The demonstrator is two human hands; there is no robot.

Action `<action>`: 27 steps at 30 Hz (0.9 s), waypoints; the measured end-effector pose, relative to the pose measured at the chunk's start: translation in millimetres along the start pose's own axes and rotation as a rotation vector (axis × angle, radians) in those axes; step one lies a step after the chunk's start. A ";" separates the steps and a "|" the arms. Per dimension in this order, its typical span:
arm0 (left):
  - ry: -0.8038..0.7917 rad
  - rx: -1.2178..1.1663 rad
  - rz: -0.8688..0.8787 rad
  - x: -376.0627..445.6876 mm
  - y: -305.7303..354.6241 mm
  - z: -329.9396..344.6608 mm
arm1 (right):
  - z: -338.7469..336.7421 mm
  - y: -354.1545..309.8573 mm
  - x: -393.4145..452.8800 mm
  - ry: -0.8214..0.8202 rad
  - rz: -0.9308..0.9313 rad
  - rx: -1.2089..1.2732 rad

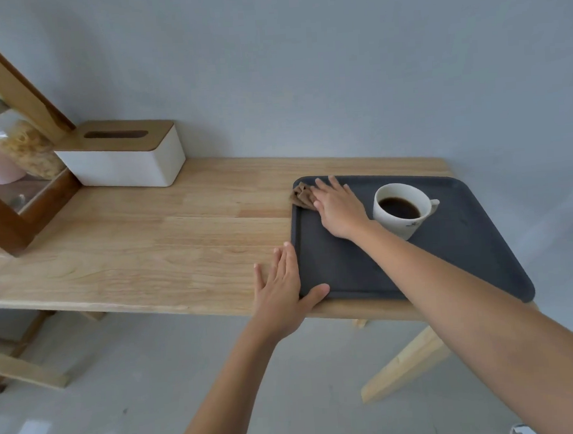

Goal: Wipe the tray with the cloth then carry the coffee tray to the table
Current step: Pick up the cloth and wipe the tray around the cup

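Observation:
A dark grey tray [465, 249] lies on the right end of a light wooden table [165, 237]. On it stands a white cup [402, 209] of black coffee, toward the tray's far middle. A small brown cloth [302, 195] is bunched in the tray's far left corner. My right hand [338, 207] lies flat on the cloth, fingers spread, pressing it to the tray just left of the cup. My left hand [281, 289] rests flat against the tray's left rim at the near corner, thumb hooked over the front edge.
A white tissue box with a wooden lid [123, 156] sits at the back left by the wall. A wooden-framed cabinet [15, 186] holding jars stands at the far left. The tray's right corner overhangs the table end. Grey floor lies below.

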State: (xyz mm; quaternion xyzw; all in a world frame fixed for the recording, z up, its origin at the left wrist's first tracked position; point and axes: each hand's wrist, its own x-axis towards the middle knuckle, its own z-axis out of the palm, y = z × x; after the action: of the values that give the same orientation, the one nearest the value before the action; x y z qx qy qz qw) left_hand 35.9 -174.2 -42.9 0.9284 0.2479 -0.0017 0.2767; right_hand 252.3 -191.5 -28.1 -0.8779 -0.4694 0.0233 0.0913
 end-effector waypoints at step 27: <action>-0.010 0.108 0.001 -0.2 -1.4 -0.3 | 0.0 9.9 -130.8 0.010 -0.217 0.197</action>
State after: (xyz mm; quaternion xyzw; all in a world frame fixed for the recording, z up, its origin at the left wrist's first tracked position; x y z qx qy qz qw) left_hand 35.0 -173.0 -43.3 0.9421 0.2458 -0.0195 0.2274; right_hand 187.4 -305.3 -35.8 -0.8088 -0.5567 0.0550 0.1814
